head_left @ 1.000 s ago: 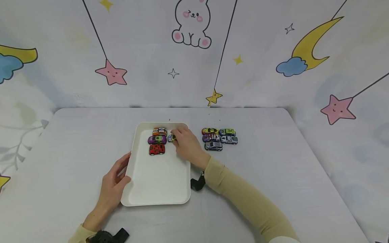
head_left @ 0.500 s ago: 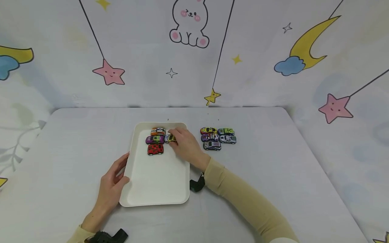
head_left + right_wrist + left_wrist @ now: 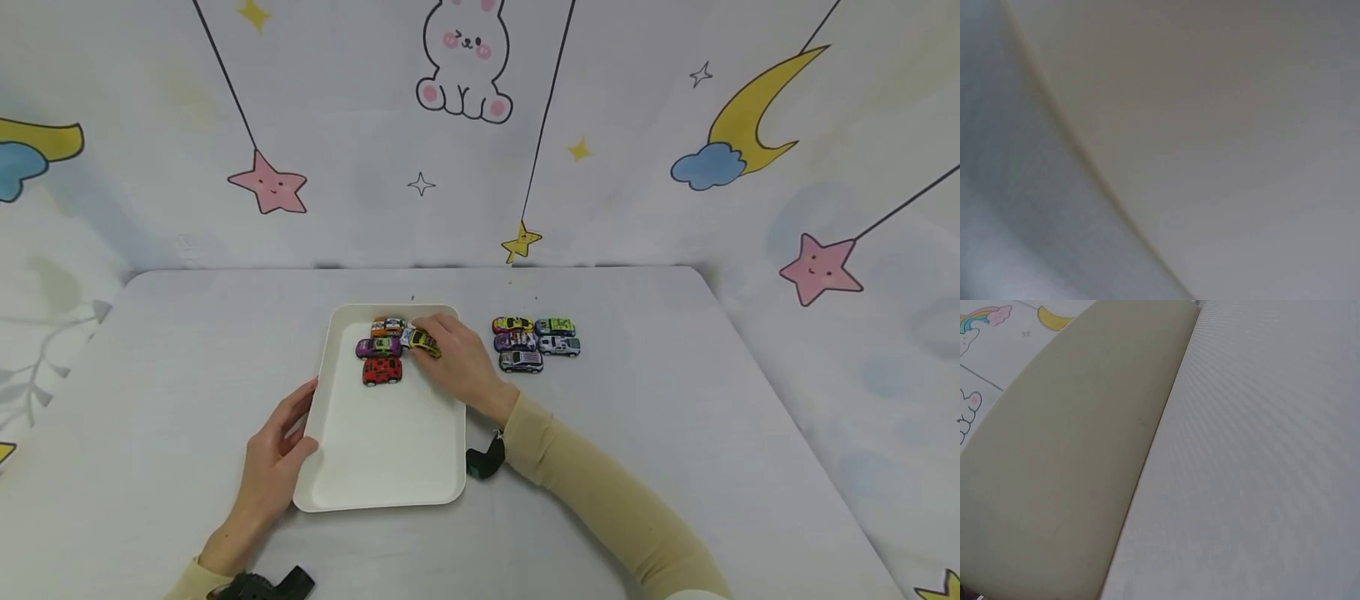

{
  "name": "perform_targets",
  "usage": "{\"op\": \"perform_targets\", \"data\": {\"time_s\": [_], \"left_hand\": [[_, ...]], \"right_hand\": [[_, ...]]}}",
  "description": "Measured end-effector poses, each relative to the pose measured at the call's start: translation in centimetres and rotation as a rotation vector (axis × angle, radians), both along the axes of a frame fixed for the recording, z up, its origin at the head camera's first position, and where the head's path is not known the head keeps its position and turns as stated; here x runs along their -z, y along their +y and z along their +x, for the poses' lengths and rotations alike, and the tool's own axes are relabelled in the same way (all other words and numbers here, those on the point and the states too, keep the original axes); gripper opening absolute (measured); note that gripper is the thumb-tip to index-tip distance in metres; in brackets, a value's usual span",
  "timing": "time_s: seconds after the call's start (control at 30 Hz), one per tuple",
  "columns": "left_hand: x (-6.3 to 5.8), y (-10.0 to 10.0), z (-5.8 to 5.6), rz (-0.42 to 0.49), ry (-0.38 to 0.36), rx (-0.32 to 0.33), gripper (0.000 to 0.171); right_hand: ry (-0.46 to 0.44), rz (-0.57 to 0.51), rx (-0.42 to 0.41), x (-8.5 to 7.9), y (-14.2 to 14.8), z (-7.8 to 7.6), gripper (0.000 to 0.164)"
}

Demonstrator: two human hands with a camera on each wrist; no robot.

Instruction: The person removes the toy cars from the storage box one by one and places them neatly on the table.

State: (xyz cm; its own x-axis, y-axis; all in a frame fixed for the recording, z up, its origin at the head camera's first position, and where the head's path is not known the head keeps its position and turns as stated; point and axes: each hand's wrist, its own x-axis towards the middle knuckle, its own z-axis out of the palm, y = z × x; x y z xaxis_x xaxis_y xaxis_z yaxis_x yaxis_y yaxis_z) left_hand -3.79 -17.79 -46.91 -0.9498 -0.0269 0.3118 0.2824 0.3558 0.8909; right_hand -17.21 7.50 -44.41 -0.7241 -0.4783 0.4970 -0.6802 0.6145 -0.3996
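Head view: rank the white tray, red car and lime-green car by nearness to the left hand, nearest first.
1. White tray: the left hand touches its left rim.
2. Red car: inside the tray, toward its far end.
3. Lime-green car: on the table, right of the tray.

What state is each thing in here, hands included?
Left hand: resting against the tray's left edge
Right hand: holding the white-and-yellow car
White-and-yellow car: held, askew; lifted or not, unclear
White tray: flat on the table
Orange car, purple car, red car: upright in the tray
Five other cars: upright, grouped beside the tray
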Motion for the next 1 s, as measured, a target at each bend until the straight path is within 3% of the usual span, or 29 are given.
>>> {"op": "perform_targets", "data": {"time_s": [0.3,0.7,1.0], "left_hand": [[0.0,0.1,0.1,0.0,-0.006,0.005,0.071],[0.0,0.2,0.1,-0.008,0.003,0.01,0.072],[0.0,0.2,0.0,0.012,0.019,0.011,0.074]], "right_hand": [[0.013,-0.021,-0.001,0.1,0.1,0.2,0.038],[-0.028,-0.331,-0.054,1.2,1.0,0.6,0.036],[0.115,-0.407,-0.042,1.7,4.0,2.9,0.038]]}}
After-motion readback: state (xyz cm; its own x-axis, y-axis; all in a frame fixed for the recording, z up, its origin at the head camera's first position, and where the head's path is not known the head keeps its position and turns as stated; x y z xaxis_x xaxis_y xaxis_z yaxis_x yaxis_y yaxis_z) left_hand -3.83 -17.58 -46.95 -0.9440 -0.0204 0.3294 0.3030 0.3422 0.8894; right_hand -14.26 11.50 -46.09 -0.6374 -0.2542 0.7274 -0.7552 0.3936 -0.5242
